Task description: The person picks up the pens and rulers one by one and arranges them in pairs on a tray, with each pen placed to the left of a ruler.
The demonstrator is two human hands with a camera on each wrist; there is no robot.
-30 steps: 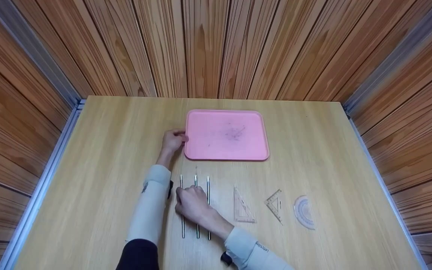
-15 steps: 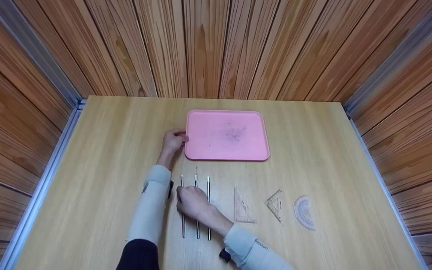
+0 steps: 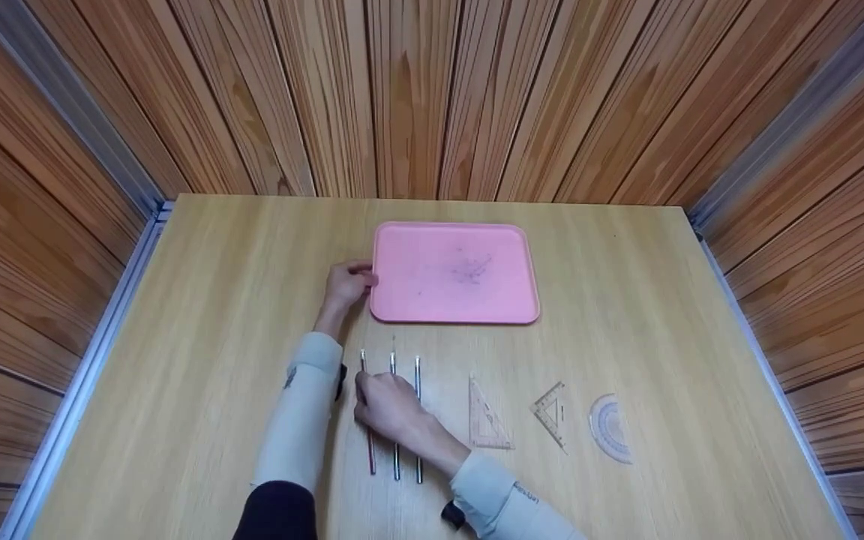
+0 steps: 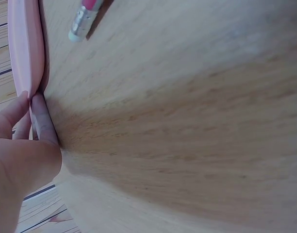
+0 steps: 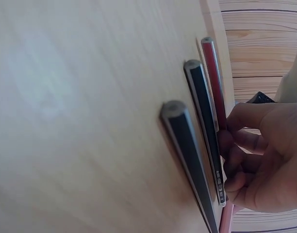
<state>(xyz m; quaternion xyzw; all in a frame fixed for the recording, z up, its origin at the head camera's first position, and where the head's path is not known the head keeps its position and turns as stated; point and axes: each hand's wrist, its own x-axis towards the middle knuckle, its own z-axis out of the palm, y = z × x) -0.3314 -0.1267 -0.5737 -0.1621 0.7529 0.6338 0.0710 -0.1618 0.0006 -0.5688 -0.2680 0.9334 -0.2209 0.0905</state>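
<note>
Nearest the person, on the wooden table (image 3: pixel 627 300): three pencils lying side by side, lengthwise toward the far wall. Leftmost, the red pencil (image 3: pixel 369 442), slightly slanted against its two neighbours, its metal-capped end showing in the left wrist view; beside it the middle pencil (image 3: pixel 396 461) and the right pencil (image 3: pixel 418 375), both dark-bodied in the right wrist view. The right hand (image 3: pixel 388 409) lies across the middle of the three, fingers (image 5: pixel 236 145) curled, fingertips pinching the red pencil along its shaft; the red pencil rests on or just above the table, and which of the two cannot be told. To the right of the pencils, in a row and apart from one another: a clear long set square (image 3: pixel 486 416), a clear smaller set square (image 3: pixel 550 411) turned on a corner, and a clear protractor (image 3: pixel 610 427). Farther off, about mid-table: a pink tray (image 3: pixel 454 271), rectangular with rounded corners, faint scribble marks on its floor. The left hand (image 3: pixel 347 283) sits at the tray's left edge, thumb and fingertips (image 4: pixel 41 121) closed on the rim, pinching it; light grey sleeve extends back toward the person. Farthest: wooden plank walls (image 3: pixel 417 97) enclosing the table on three sides, with metal rails along the table's left and right edges.
</note>
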